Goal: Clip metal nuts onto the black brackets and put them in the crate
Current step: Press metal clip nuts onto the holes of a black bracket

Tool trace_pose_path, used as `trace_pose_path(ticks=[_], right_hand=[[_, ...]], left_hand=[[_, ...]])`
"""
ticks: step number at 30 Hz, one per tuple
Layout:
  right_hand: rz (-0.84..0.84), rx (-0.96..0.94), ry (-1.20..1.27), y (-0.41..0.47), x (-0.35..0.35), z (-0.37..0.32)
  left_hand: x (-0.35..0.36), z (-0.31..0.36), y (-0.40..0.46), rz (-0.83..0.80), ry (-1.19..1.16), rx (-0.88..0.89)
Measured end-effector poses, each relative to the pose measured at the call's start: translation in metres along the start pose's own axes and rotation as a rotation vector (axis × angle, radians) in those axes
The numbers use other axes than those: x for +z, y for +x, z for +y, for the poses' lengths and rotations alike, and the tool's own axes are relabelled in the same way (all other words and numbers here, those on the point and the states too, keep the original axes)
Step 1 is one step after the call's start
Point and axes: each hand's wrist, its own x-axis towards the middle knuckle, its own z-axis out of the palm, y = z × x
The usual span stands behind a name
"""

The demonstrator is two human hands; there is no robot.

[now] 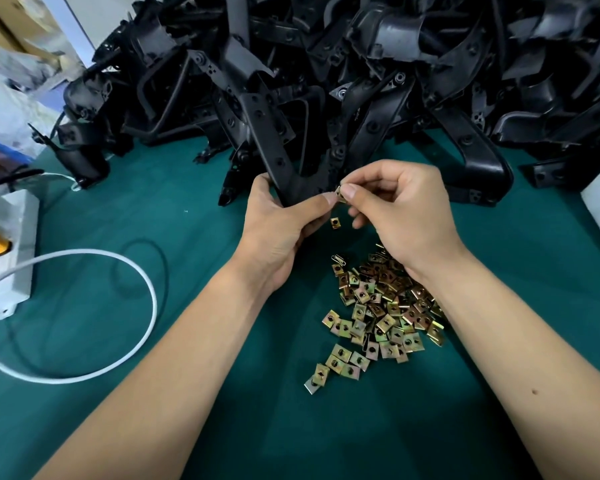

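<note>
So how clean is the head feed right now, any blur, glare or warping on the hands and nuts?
Head view: the left hand, right hand and pile of nuts are sharp and evenly lit; the bracket pile shows soft sheen, with dark detail lost; wide-angle bending at the edges; the upper-left corner is soft and washed out.

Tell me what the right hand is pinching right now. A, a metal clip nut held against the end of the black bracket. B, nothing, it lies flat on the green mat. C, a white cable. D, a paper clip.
A: the right hand pinches a small metal nut at the lower end of the black bracket, which the left hand grips.
</note>
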Motion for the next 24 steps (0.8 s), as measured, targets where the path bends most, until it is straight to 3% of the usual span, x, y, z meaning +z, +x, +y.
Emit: trace_pose_path(ticks=[14,20,24], right_hand=[[-0.196,0.081,0.059,0.004,-0.009,-0.003],[-0.241,-0.075,-0.100,0.001,-0.010,-0.003],[-0.139,-0.216,-0.260,-0.003,-0.005,-0.004]], left_hand=[[0.006,0.001,-0.001,0.007,-0.033,-0.011],[0.003,0.003,0.001,0.067,-0.123,-0.057],[0.003,0.003,0.000,0.055,-0.125,-0.057]])
